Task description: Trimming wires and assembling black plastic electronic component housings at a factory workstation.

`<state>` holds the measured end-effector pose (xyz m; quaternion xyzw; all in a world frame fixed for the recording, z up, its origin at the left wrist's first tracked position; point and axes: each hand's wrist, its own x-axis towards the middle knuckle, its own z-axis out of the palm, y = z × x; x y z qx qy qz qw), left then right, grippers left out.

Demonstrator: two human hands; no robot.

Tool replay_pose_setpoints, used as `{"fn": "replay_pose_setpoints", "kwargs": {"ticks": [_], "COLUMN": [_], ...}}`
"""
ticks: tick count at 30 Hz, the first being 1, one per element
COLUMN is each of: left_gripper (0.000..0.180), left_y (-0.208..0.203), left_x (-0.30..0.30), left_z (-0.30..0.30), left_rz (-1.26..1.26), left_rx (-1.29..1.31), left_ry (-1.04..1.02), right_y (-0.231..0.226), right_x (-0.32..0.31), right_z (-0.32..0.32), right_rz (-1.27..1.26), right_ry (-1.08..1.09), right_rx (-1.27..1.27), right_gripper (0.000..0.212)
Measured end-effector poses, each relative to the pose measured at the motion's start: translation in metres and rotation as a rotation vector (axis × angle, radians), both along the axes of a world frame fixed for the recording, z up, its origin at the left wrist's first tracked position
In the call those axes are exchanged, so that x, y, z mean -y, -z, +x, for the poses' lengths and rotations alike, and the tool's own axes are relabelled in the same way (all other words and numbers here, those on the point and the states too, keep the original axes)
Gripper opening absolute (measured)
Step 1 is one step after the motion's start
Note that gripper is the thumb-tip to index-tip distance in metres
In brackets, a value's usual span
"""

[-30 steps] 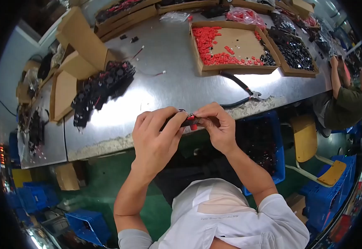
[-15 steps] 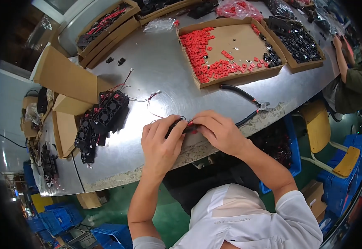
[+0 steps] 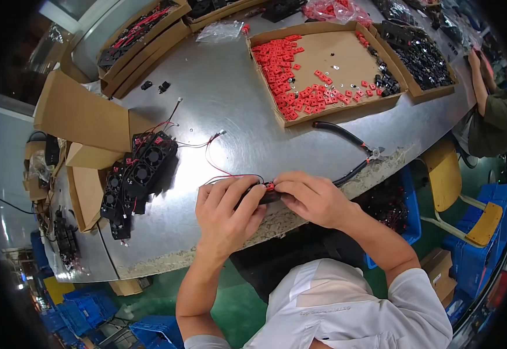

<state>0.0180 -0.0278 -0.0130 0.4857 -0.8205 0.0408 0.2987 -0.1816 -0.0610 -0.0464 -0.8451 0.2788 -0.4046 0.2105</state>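
One elongated black plastic part (image 3: 272, 198) is held at the front edge of the grey metal table (image 3: 224, 99), its left end gripped by the bare left hand (image 3: 225, 216), whose fingers are curled closely around it. The right end is held by the thumb and fingertips of the bare right hand (image 3: 314, 199); how firmly it is pinched cannot be told. A small red piece (image 3: 269, 187) is seen on top, between the fingertips. Thin red and black wires (image 3: 230, 175) are strewn across the table toward the left hand. Black-handled cutting pliers (image 3: 374, 153) are laid open to the right. Square black fans (image 3: 143, 173) are heaped on the left, and small red plastic blocks (image 3: 271, 67) are gathered in a shallow brown cardboard tray (image 3: 326, 49).
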Motion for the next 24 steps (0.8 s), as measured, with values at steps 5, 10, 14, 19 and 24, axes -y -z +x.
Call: {"fn": "replay_pose_setpoints", "kwargs": {"ticks": [5, 10, 14, 19, 24], "left_gripper": [0.043, 0.044, 0.042, 0.047, 0.05], "left_y": [0.0, -0.001, 0.001, -0.007, -0.017], "left_x": [0.0, -0.001, -0.006, -0.021, -0.036], "left_z": [0.001, 0.0, -0.003, -0.012, -0.013], "left_rz": [0.016, 0.032, 0.012, 0.169, 0.259], "left_rx": [-0.023, -0.012, 0.027, 0.026, -0.023], "left_ry": [0.019, 0.001, -0.034, -0.117, -0.11], "right_y": [0.0, 0.0, 0.0, 0.001, -0.001], "right_x": [0.0, -0.001, -0.002, -0.005, -0.009], "right_z": [-0.001, 0.001, 0.0, -0.001, -0.008], "right_rz": [-0.057, -0.056, -0.017, 0.036, -0.099], "right_ry": [0.007, 0.018, 0.006, -0.001, 0.128], "right_rx": [-0.013, -0.021, -0.066, -0.136, -0.159], "right_gripper": [0.035, 0.036, 0.033, 0.03, 0.025]}}
